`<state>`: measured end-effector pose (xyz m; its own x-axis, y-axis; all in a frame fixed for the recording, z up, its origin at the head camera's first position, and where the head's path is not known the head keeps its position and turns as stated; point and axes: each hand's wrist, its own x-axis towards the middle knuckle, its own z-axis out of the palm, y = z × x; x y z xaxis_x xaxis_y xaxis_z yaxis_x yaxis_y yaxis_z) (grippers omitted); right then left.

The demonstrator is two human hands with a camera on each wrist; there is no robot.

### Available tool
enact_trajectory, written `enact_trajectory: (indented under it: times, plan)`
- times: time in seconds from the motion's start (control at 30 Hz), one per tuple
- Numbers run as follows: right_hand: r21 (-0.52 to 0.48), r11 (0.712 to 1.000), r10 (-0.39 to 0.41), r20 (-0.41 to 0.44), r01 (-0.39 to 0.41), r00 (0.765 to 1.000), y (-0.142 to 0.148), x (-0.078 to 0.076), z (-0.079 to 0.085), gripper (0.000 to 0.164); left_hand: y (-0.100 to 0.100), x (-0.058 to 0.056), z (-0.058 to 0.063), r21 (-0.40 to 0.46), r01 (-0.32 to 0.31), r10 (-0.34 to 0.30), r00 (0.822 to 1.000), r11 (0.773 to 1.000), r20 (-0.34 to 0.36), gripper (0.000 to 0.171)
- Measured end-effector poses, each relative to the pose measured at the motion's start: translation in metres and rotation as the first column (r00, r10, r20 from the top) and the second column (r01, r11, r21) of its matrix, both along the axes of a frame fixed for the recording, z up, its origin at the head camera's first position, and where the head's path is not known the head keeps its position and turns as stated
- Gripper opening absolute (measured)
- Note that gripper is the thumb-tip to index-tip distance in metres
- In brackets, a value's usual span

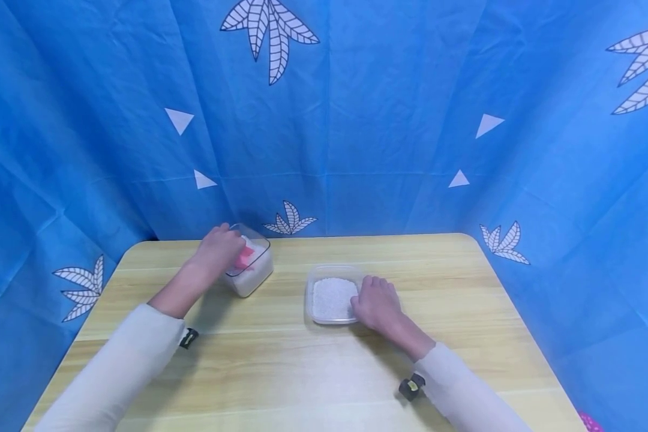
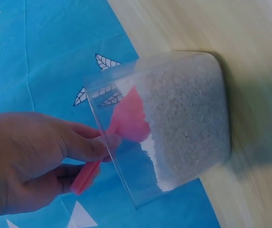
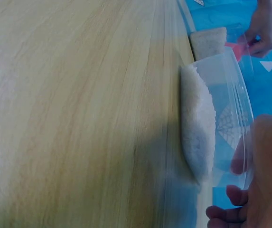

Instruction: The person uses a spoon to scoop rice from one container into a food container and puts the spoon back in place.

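My left hand (image 1: 222, 247) grips a pink scoop (image 2: 128, 116) by its handle, thumb against it at the rim of a tall clear container (image 1: 255, 275). The scoop's head is inside the container, its edge in white, rice-like grains (image 2: 188, 116). To the right, a low clear plastic tub (image 1: 333, 321) sits on the table with a layer of similar white grains (image 1: 332, 298). My right hand (image 1: 378, 303) holds the tub's right side, with the thumb over the rim and the other fingers outside, as the right wrist view shows.
Both containers stand on a light wooden table (image 1: 281, 366), the tall one near its back left. A blue curtain (image 1: 356, 120) with white leaf and triangle prints hangs behind and at both sides. A small black device (image 1: 410, 387) hangs at the right cuff.
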<state>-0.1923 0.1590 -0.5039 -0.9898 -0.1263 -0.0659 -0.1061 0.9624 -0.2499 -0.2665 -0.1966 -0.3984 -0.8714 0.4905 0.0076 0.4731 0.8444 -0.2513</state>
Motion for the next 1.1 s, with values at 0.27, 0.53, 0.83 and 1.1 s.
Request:
enact_trajectory:
  times: [0.27, 0.53, 0.83, 1.1]
  plan:
    - [0.009, 1.0, -0.006, 0.011, 0.006, 1.0, 0.0, 0.0, 0.0, 0.033, 0.012, -0.008, -0.006, -0.014, 0.014, -0.013, 0.999, 1.0, 0.048, 0.015]
    - [-0.003, 1.0, -0.002, 0.01, 0.002, 1.0, 0.0, 0.0, 0.001, 0.033, 0.021, -0.016, -0.009, 0.002, 0.003, -0.003, 0.998, 1.0, 0.069, 0.021]
    - [0.019, 1.0, -0.002, 0.014, 0.002, 1.0, 0.001, -0.002, 0.002, 0.035, 0.016, -0.017, -0.011, 0.003, 0.002, -0.002, 0.999, 1.0, 0.035, 0.014]
    - [0.024, 1.0, 0.002, 0.011, -0.002, 1.0, -0.001, -0.001, 0.002, 0.037, 0.013, -0.015, -0.013, -0.012, 0.007, -0.007, 1.0, 1.0, 0.002, 0.007]
